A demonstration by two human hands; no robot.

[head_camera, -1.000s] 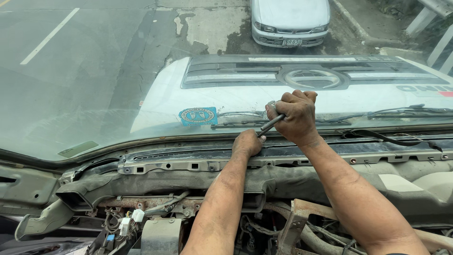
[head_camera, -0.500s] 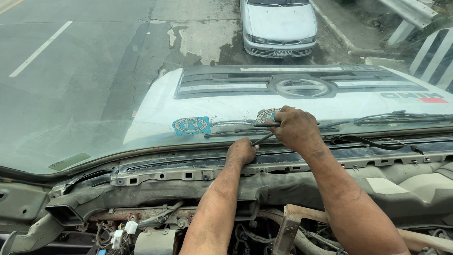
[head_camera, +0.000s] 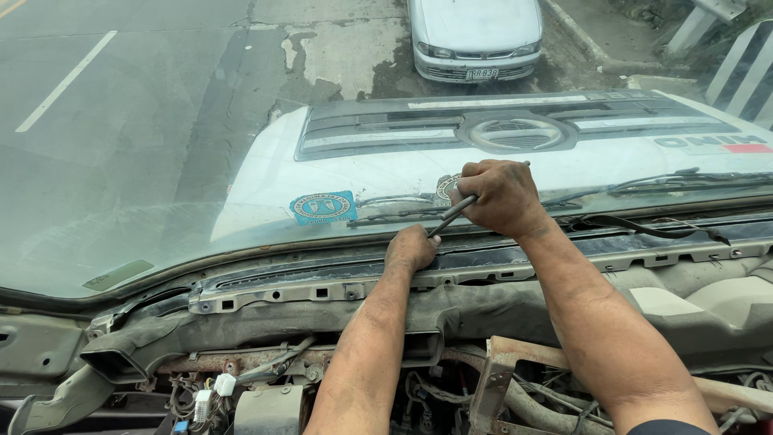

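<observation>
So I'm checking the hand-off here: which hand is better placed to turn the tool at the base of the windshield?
Probably the right hand: it is closed around the handle of the metal tool. The left hand rests on the metal rail by the tool's tip, likely steadying it.

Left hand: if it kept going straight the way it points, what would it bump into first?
The left hand points forward over the metal rail. Going straight on, it would probably meet the windshield base first, though depth is hard to judge.
</observation>
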